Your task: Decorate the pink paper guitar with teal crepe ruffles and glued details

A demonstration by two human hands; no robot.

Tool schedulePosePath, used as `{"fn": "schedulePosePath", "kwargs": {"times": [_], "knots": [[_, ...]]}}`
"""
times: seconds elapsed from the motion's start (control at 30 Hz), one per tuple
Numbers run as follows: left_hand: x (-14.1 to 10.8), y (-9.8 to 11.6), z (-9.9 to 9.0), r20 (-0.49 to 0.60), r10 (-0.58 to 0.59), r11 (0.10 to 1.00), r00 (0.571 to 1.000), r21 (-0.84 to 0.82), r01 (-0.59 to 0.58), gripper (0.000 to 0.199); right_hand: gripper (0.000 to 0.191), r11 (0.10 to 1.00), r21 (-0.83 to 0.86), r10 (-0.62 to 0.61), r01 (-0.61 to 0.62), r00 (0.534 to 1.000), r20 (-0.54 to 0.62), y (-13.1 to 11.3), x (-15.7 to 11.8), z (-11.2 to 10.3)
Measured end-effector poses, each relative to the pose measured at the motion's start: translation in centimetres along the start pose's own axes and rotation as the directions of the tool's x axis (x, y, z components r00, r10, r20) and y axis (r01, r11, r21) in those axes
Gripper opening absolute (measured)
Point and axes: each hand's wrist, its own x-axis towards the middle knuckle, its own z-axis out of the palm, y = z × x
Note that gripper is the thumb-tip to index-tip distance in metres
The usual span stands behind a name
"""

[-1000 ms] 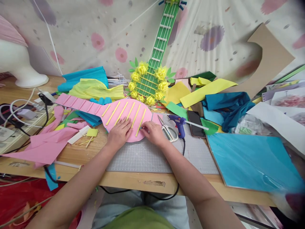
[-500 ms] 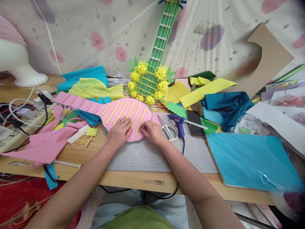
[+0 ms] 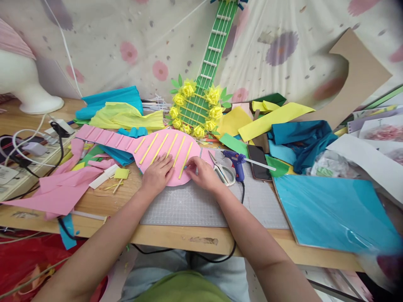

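A pink paper guitar (image 3: pixel 154 153) lies on the table and partly over the grey cutting mat (image 3: pixel 189 205), its neck pointing left. Slanted yellow strips (image 3: pixel 170 146) cross its body, and pink bars (image 3: pixel 109 138) cross the neck. My left hand (image 3: pixel 159 172) rests flat on the body, fingers stretched out across the strips. At the body's right edge, my right hand (image 3: pixel 203 172) has its fingers curled and pinching near the end strip; the fingertips are partly hidden. Just right of it lie scissors (image 3: pixel 224 171) and a blue glue gun (image 3: pixel 236 163) with a white glue stick.
A green paper guitar (image 3: pixel 201 98) with yellow flowers leans on the curtain behind. A phone (image 3: pixel 260 161), a blue sheet (image 3: pixel 333 209) and brown cardboard (image 3: pixel 355 79) are on the right. Pink paper scraps (image 3: pixel 66 184) and a power strip (image 3: pixel 28 167) lie left.
My right hand's fingers have arched slightly at the guitar's edge. My left hand stays flat in the same place, and the view has shifted very slightly.
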Motion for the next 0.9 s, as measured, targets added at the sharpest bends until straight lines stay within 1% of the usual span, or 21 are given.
{"fn": "schedulePosePath", "kwargs": {"times": [0.1, 0.2, 0.33, 0.4, 0.47, 0.57, 0.63, 0.7, 0.77, 0.83, 0.9], "knots": [[0.0, 0.0, 0.0, 0.000, 0.000, 1.000, 1.000, 0.006, 0.000, 0.035, 0.016, 1.000, 0.021, 0.021, -0.021, 1.000, -0.018, 0.0, 0.0, 0.1], [0.1, 0.0, -0.1, -0.004, -0.012, 1.000, 1.000, -0.003, 0.012, 0.034, 0.017, 0.997, 0.074, 0.019, -0.016, 0.999, -0.036, 0.2, 0.0, 0.1], [0.3, -0.4, 0.0, -0.012, -0.053, 0.998, 0.999, -0.042, 0.053, 0.034, 0.017, 0.991, 0.132, 0.023, -0.008, 0.994, -0.107, 0.4, 0.0, -0.5], [0.4, -0.6, 0.1, -0.013, -0.072, 0.995, 0.997, -0.070, 0.071, 0.034, 0.015, 0.991, 0.128, 0.063, -0.045, 0.988, -0.141, 0.7, -0.1, -1.2], [0.5, -0.8, 0.1, -0.013, -0.085, 0.992, 0.996, -0.097, 0.083, 0.034, 0.011, 0.986, 0.112, 0.135, -0.120, 0.981, -0.136, 1.2, -0.5, -2.2], [0.6, -0.9, 0.2, -0.008, -0.099, 0.988, 0.995, -0.122, 0.097, 0.034, 0.009, 0.967, 0.038, 0.255, -0.254, 0.966, -0.045, 2.1, -1.8, -4.2], [0.6, -1.0, 0.1, 0.001, -0.107, 0.985, 0.994, -0.136, 0.106, 0.034, 0.010, 0.953, -0.012, 0.304, -0.303, 0.952, 0.045, 2.6, -3.2, -5.7], [0.7, -1.0, -0.1, 0.016, -0.116, 0.982, 0.993, -0.150, 0.117, 0.035, 0.011, 0.937, 0.010, 0.344, -0.349, 0.929, 0.139, 3.1, -4.7, -7.2], [0.8, -0.9, -0.4, 0.027, -0.127, 0.977, 0.992, -0.166, 0.130, 0.036, 0.015, 0.907, 0.037, 0.403, -0.420, 0.890, 0.211, 3.4, -6.2, -8.6], [0.9, -0.6, -0.8, 0.013, -0.144, 0.974, 0.990, -0.173, 0.144, 0.035, 0.021, 0.877, 0.056, 0.450, -0.477, 0.856, 0.254, 3.8, -7.3, -9.7], [0.9, -0.4, -1.2, -0.024, -0.156, 0.974, 0.988, -0.168, 0.150, 0.034, 0.028, 0.854, 0.066, 0.487, -0.516, 0.838, 0.245, 4.2, -8.2, -10.4]]}}
